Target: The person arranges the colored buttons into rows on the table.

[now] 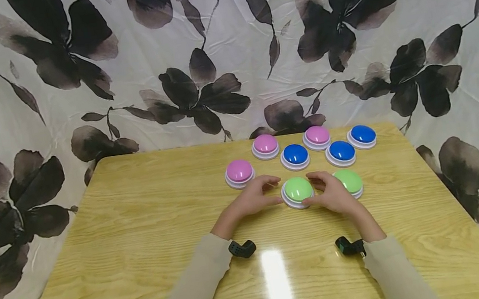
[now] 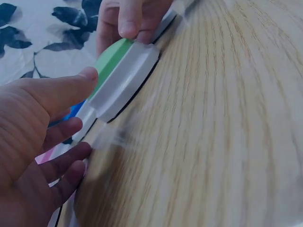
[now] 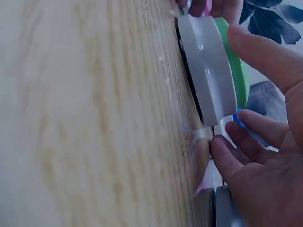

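Note:
A green push button (image 1: 298, 190) with a white round base sits on the table between the two hands. To its left is my left hand (image 1: 253, 197), fingers loosely spread and fingertips close to the base. My right hand (image 1: 331, 190) is at the other side, its thumb overlapping the lower right rim in the head view. In the left wrist view, the left thumb (image 2: 71, 87) lies right by the green dome. The right wrist view shows the right thumb (image 3: 260, 54) at the dome's edge, with the other fingers apart below it. A second green button (image 1: 349, 181) is partly hidden behind the right hand.
Behind the hands stand pink buttons (image 1: 240, 171) (image 1: 265, 144) (image 1: 317, 135) and blue buttons (image 1: 295, 154) (image 1: 341, 151) (image 1: 362, 135), closely grouped. The wooden table (image 1: 140, 225) ends at a flower-printed cloth (image 1: 213, 30). Light reflects off the tabletop near the front.

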{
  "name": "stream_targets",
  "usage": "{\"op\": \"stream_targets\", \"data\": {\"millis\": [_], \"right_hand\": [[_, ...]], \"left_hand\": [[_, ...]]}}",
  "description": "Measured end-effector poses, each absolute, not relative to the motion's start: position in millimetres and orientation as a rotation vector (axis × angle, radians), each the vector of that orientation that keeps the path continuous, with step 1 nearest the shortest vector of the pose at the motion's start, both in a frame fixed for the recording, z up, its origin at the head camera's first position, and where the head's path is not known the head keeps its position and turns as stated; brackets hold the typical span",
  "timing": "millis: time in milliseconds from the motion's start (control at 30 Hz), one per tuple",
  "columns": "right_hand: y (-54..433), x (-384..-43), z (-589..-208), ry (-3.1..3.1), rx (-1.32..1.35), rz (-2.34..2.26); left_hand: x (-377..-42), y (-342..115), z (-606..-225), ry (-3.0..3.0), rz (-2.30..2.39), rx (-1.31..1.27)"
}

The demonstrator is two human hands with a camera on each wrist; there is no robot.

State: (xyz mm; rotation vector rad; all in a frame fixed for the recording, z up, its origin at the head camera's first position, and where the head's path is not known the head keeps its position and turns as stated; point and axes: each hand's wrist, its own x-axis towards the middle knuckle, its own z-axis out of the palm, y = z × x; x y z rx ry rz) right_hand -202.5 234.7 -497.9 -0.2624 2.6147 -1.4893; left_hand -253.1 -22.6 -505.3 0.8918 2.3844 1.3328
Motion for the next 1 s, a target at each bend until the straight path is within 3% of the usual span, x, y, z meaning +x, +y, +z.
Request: {"op": "stream_targets", "data": {"millis": [1000], "right_hand": [[233, -207, -500, 2.584, -0.295, -1.471]], "left_hand": [[-261, -2, -511, 2.489, 1.215, 0.931]]}}
